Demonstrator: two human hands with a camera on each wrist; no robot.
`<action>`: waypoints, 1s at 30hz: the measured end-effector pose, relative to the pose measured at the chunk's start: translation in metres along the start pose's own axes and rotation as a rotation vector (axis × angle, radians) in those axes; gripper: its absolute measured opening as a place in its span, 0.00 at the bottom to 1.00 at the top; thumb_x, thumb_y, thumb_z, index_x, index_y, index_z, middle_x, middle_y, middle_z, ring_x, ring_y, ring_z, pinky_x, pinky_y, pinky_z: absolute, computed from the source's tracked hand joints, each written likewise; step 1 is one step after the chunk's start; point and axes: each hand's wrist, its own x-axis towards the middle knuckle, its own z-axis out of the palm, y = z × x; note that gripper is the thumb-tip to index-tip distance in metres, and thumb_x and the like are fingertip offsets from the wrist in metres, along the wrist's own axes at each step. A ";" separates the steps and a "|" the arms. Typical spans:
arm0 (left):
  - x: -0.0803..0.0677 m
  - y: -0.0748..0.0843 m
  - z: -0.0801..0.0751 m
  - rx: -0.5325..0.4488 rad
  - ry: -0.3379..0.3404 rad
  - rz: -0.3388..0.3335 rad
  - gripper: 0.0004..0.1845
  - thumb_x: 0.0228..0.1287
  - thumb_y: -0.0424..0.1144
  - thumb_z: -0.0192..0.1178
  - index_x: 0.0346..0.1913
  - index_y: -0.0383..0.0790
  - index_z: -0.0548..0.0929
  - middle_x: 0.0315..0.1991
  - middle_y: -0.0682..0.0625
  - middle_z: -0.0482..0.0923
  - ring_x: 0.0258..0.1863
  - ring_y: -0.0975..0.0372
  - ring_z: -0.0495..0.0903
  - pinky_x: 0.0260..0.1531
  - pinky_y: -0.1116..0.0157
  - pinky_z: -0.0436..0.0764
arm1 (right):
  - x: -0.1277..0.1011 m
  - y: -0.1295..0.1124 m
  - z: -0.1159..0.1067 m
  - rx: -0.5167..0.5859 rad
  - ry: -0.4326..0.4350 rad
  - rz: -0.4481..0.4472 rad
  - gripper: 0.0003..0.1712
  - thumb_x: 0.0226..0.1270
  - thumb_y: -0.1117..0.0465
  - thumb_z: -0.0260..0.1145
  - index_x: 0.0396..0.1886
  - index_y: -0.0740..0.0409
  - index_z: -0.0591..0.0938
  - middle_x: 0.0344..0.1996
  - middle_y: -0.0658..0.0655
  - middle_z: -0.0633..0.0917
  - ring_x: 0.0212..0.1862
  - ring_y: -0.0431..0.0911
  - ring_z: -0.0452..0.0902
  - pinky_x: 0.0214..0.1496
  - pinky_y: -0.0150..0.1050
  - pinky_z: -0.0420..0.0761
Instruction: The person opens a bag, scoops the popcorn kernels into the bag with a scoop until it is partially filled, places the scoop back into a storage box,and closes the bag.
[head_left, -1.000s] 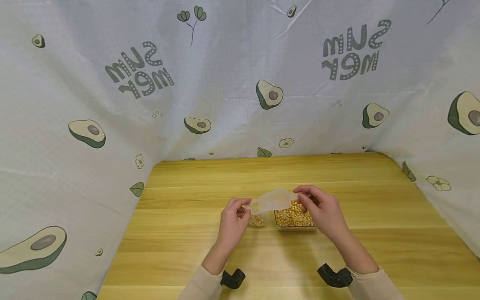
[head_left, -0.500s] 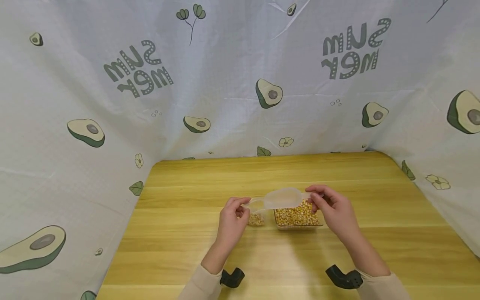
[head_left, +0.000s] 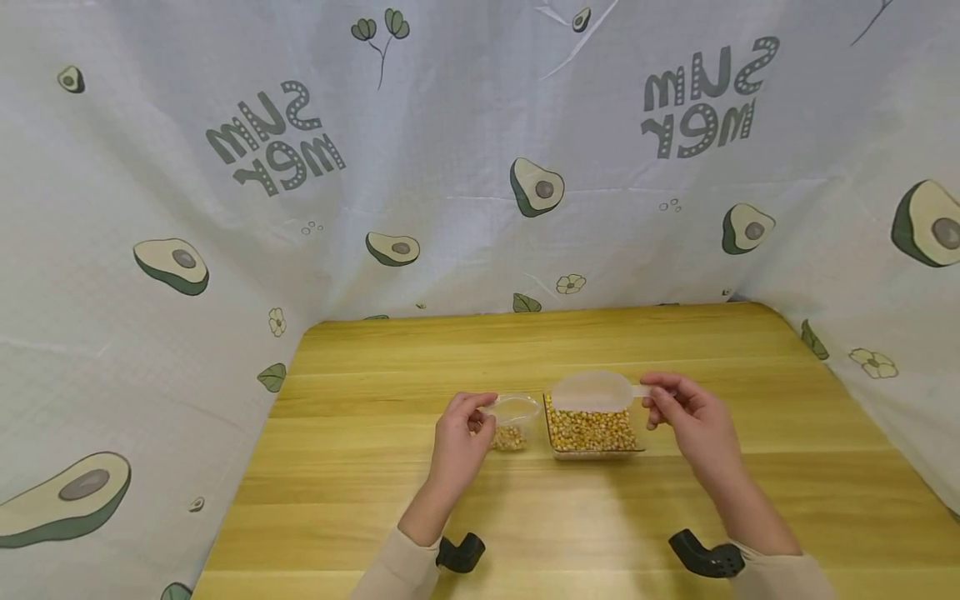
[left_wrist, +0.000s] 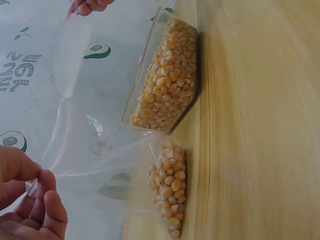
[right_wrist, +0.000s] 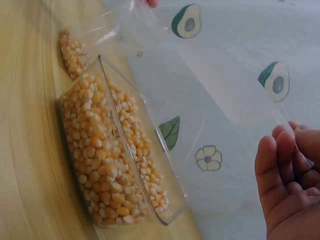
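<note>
My left hand (head_left: pixel 463 437) pinches the rim of a clear plastic bag (left_wrist: pixel 110 165), whose mouth gapes toward the right. Corn kernels (left_wrist: pixel 172 187) lie in the bottom of the bag, which rests on the table. In my right hand (head_left: pixel 693 417) is the handle of a translucent white scoop (head_left: pixel 592 392), held level above a clear box (right_wrist: pixel 167 220). No kernels can be made out in the scoop. The box stands just right of the bag and is filled with corn kernels (head_left: pixel 592 432).
The wooden table (head_left: pixel 390 358) stretches out on all sides of the bag and box. A white curtain (head_left: pixel 450 200) printed with avocados hangs behind the table and along both sides.
My right hand has moved right with the scoop, from the bag's mouth to over the box. The left hand has stayed nearly in place on the bag's rim.
</note>
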 end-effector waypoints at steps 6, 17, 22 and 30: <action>0.001 0.002 -0.002 -0.005 -0.004 -0.008 0.15 0.65 0.25 0.58 0.53 0.36 0.85 0.46 0.44 0.81 0.33 0.65 0.75 0.32 0.73 0.77 | -0.001 0.012 -0.010 -0.102 0.028 -0.007 0.16 0.76 0.61 0.58 0.51 0.71 0.79 0.29 0.42 0.85 0.28 0.38 0.77 0.31 0.30 0.83; 0.001 0.002 -0.005 0.003 -0.001 -0.007 0.15 0.65 0.25 0.58 0.53 0.36 0.85 0.46 0.46 0.81 0.34 0.65 0.75 0.33 0.73 0.77 | -0.006 0.018 -0.034 -0.458 0.036 -0.025 0.15 0.78 0.60 0.55 0.52 0.67 0.80 0.26 0.40 0.80 0.26 0.38 0.78 0.28 0.31 0.81; 0.001 0.001 -0.005 0.002 -0.004 -0.005 0.15 0.65 0.25 0.58 0.53 0.35 0.85 0.46 0.44 0.81 0.33 0.65 0.75 0.32 0.73 0.77 | -0.008 0.014 -0.042 -0.547 0.019 -0.048 0.14 0.79 0.61 0.54 0.52 0.63 0.80 0.26 0.41 0.80 0.24 0.38 0.76 0.25 0.32 0.78; 0.001 0.000 -0.004 0.001 0.000 -0.011 0.15 0.65 0.25 0.58 0.52 0.36 0.85 0.46 0.43 0.81 0.33 0.66 0.75 0.33 0.72 0.78 | -0.008 0.006 -0.041 -0.687 -0.008 -0.104 0.11 0.78 0.64 0.55 0.49 0.62 0.82 0.26 0.50 0.78 0.22 0.36 0.72 0.21 0.32 0.73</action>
